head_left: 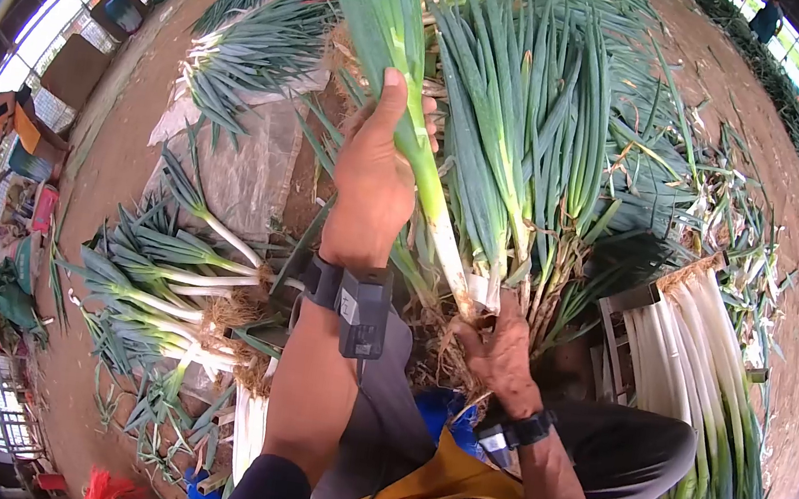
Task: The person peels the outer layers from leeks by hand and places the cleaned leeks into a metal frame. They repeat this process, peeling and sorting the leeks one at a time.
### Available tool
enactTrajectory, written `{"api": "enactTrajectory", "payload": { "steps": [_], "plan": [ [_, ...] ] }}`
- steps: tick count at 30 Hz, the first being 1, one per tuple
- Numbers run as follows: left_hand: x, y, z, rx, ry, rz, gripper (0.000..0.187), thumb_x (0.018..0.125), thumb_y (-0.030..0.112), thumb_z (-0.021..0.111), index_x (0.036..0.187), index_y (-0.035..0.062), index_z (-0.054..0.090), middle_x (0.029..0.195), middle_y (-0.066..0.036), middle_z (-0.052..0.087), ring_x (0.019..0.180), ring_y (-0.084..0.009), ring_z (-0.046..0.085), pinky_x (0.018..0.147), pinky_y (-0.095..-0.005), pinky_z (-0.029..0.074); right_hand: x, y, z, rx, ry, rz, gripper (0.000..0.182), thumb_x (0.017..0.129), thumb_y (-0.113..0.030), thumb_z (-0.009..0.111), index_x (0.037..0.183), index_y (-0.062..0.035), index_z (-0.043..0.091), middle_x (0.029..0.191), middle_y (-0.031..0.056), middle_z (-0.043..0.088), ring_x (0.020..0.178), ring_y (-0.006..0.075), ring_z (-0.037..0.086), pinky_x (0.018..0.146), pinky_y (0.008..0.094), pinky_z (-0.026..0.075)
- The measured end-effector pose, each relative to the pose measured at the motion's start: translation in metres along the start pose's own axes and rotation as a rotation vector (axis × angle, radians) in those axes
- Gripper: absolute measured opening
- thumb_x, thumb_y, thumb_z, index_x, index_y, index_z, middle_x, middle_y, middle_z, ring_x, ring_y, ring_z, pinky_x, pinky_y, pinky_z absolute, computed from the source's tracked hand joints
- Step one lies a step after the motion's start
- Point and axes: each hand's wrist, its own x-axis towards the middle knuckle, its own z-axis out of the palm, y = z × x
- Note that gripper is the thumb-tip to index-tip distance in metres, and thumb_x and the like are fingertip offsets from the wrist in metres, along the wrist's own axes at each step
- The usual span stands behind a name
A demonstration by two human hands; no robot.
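My left hand (pixel 376 171) is wrapped around the upper stem of a large green onion (pixel 432 193), thumb along its leaves. The onion slants down to the right, white end and roots lowest. My right hand (pixel 504 354) is closed at that root end, thumb and fingers around the base; the fingertips are partly hidden. Just behind stands a thick pile of untrimmed green onions (pixel 527 125), with dry, brownish leaves at their bases. Loose roots and soil hang below my right fingers.
To my right, cleaned white-stemmed onions (pixel 698 360) lie across a rack. Rooted onions (pixel 181 302) are heaped at my left, and another bunch (pixel 253 59) rests on a plastic sheet (pixel 239 168). Leaf scraps (pixel 727 212) litter the right side. A person (pixel 21 121) is at the far left.
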Motion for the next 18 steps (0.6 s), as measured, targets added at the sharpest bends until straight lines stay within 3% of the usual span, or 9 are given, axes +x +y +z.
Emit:
{"api": "enactTrajectory", "payload": {
  "steps": [1,4,5,8,9,12,16,18],
  "plan": [
    [0.000,-0.001,0.000,-0.024,-0.023,-0.033,0.043,0.092,0.045,0.071,0.108,0.0060,0.061,0.092,-0.005,0.063,0.080,-0.0145,0.056,0.074,-0.0312,0.046,-0.004,0.008,0.008,-0.151,0.077,-0.057,0.037,0.082,-0.005,0.074,0.116,-0.0027,0.060,0.091,0.0147,0.067,0.079,0.0326,0.065,0.072,0.0388,0.051],
    [0.001,-0.003,0.002,-0.015,-0.029,-0.083,0.047,0.093,0.049,0.068,0.111,0.0062,0.059,0.092,-0.005,0.060,0.084,-0.0163,0.054,0.077,-0.0330,0.044,-0.018,0.029,0.019,-0.027,0.035,0.084,0.043,0.079,-0.007,0.079,0.116,0.0005,0.060,0.095,0.0200,0.068,0.084,0.0418,0.066,0.074,0.0407,0.053],
    [0.002,-0.004,0.001,-0.045,-0.020,-0.088,0.050,0.093,0.049,0.067,0.114,0.0043,0.058,0.096,-0.007,0.059,0.086,-0.0181,0.053,0.080,-0.0343,0.043,-0.015,0.010,0.014,0.084,0.087,0.140,0.040,0.079,-0.008,0.080,0.113,0.0028,0.062,0.096,0.0174,0.069,0.086,0.0340,0.068,0.076,0.0383,0.053],
    [0.005,-0.003,-0.005,-0.124,0.003,-0.095,0.056,0.094,0.050,0.065,0.119,0.0009,0.055,0.104,-0.011,0.055,0.091,-0.0224,0.050,0.086,-0.0370,0.040,-0.010,-0.005,0.001,0.366,0.163,0.180,0.033,0.080,-0.008,0.080,0.107,0.0020,0.065,0.096,0.0127,0.071,0.089,0.0235,0.068,0.080,0.0357,0.052],
    [0.005,-0.002,-0.007,-0.144,0.007,-0.093,0.055,0.094,0.050,0.065,0.119,0.0013,0.055,0.106,-0.012,0.054,0.092,-0.0232,0.050,0.086,-0.0372,0.040,-0.009,-0.001,-0.001,0.414,0.171,0.164,0.026,0.081,-0.007,0.081,0.102,0.0014,0.067,0.095,0.0075,0.070,0.088,0.0163,0.064,0.080,0.0339,0.051],
    [0.010,-0.004,-0.013,-0.229,-0.011,-0.077,0.050,0.096,0.046,0.062,0.119,0.0020,0.055,0.108,-0.013,0.053,0.093,-0.0250,0.049,0.089,-0.0385,0.040,-0.011,0.003,-0.008,0.341,0.134,0.200,0.025,0.080,-0.006,0.081,0.099,0.0016,0.068,0.095,0.0073,0.069,0.087,0.0166,0.063,0.081,0.0329,0.050],
    [0.010,-0.006,-0.013,-0.267,0.062,-0.097,0.041,0.100,0.037,0.059,0.120,0.0017,0.054,0.106,-0.013,0.052,0.093,-0.0258,0.048,0.091,-0.0411,0.041,-0.014,0.005,-0.012,0.269,0.237,0.070,0.027,0.076,-0.003,0.083,0.098,-0.0003,0.068,0.095,0.0053,0.063,0.087,0.0157,0.059,0.084,0.0300,0.046],
    [0.009,-0.005,-0.011,-0.310,0.080,-0.134,0.039,0.101,0.034,0.058,0.120,0.0002,0.054,0.104,-0.013,0.051,0.092,-0.0253,0.048,0.091,-0.0411,0.041,-0.015,0.005,-0.012,0.255,0.303,0.083,0.030,0.071,-0.001,0.086,0.093,-0.0017,0.067,0.095,0.0056,0.062,0.085,0.0153,0.059,0.079,0.0291,0.046]
  ]
}}
